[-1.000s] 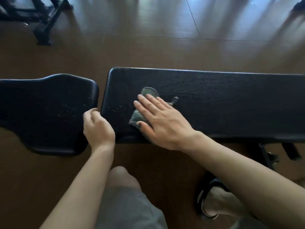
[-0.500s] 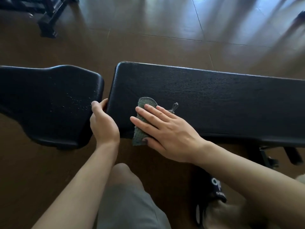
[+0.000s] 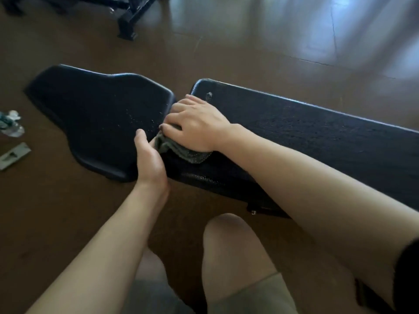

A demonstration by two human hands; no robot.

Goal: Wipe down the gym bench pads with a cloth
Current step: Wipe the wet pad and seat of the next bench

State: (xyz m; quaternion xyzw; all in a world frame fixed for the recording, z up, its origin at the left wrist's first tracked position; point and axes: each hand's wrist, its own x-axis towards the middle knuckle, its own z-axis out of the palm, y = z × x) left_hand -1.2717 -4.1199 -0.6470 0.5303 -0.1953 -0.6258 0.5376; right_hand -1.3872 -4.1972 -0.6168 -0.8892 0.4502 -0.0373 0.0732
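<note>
The black gym bench has a short seat pad (image 3: 97,114) on the left and a long back pad (image 3: 306,132) on the right, with a narrow gap between them. A grey-green cloth (image 3: 181,151) lies bunched on the long pad's left end. My right hand (image 3: 197,123) covers the cloth, its fingers curled down over the pad's end into the gap and its thumb on the cloth. My left hand (image 3: 148,155) grips the seat pad's right edge, thumb on top. Small droplets (image 3: 140,116) speckle the seat pad near that edge.
The brown floor surrounds the bench. A crumpled plastic bottle (image 3: 10,123) and a flat grey item (image 3: 13,156) lie at the far left. A black equipment frame (image 3: 129,23) stands at the top. My knees (image 3: 229,245) are close below the bench.
My right hand has slid the cloth left to the long pad's end, and its fingers now curl over that end. My left hand stays on the seat pad's edge. The view has tilted.
</note>
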